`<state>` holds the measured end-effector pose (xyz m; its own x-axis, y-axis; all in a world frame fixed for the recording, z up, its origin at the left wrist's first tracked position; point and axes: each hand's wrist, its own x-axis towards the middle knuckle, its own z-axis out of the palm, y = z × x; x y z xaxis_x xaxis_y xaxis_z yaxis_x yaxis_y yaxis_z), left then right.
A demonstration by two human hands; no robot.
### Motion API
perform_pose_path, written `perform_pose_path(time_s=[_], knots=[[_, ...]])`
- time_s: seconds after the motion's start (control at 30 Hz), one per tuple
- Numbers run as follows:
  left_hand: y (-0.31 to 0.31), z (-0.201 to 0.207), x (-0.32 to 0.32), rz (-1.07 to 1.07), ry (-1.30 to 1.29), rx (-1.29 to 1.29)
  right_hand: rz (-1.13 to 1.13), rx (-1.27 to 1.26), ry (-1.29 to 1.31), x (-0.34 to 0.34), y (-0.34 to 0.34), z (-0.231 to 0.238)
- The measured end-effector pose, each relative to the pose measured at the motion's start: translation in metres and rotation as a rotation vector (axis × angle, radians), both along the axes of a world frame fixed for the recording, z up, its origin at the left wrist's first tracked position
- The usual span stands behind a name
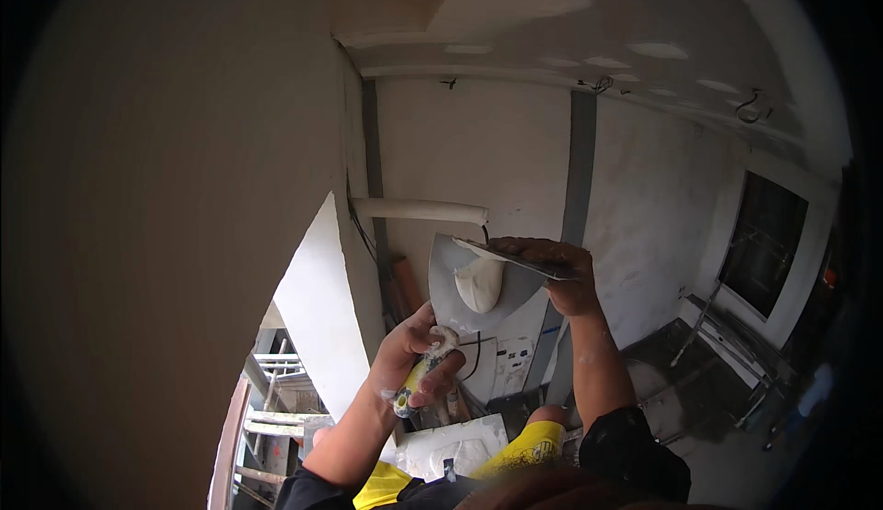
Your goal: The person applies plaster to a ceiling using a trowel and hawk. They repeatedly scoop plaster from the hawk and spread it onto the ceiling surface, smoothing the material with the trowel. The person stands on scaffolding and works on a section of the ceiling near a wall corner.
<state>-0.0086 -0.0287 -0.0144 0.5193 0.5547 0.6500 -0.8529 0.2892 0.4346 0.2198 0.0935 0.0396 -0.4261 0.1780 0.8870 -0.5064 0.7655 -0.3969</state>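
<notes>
My left hand [418, 363] is closed round the short yellow and dark handle [410, 390] of a wide filling knife, whose handle is smeared with white paste. Its broad grey blade [444, 300] tilts upward and carries a thick lump of white plaster paste [478, 285]. Opposite, my right hand [563, 269] grips a thin, flat spreader blade [526, 264], seen nearly edge-on. That blade meets the top of the lump, with some paste along its edge. My right fingers lie over its back; the thumb is hidden.
A large plain wall surface [166, 188] fills the left side close by. Ahead, a white pipe [418, 209] juts from the corner. Below my hands lies a paste-smeared white board [451, 446]. Wooden rungs [285, 418] show lower left; metal stands [736, 344] are near the window at right.
</notes>
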Motion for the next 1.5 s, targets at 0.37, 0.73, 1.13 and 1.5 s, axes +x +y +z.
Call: perform_pose_path(time_s=[0.37,0.73,1.13,1.5], knots=[[0.009,-0.012,0.006,0.13,0.027,-0.087,0.209,-0.728,0.442,0.009,0.031,0.036],[-0.006,0.005,0.026,0.04,0.036,-0.115,0.217,-1.01,0.282,-0.017,0.032,-0.012],[-0.019,0.001,0.026,0.324,0.155,-0.167,0.153,-0.672,0.55,-0.05,0.083,0.198],[-0.066,0.048,0.04,0.354,0.161,-0.221,0.05,-0.662,0.512,-0.091,0.147,0.278]])
